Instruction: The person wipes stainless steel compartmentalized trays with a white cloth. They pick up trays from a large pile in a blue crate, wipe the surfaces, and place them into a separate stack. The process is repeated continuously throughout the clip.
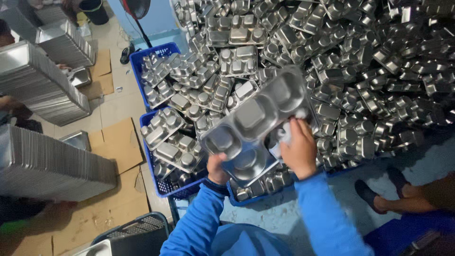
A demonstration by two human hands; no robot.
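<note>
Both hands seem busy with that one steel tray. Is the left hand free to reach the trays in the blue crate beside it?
Probably not yet: the left hand grips the compartment tray, though the blue crate lies open close by.

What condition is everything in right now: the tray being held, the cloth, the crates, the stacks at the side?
Compartment tray: held tilted, hollow side up.
Left hand: gripping the tray's lower edge.
Right hand: pressing a white cloth on the tray.
Blue crates: filled with trays.
Tray heap: loose, jumbled.
Stacked trays: nested on their sides.
</note>
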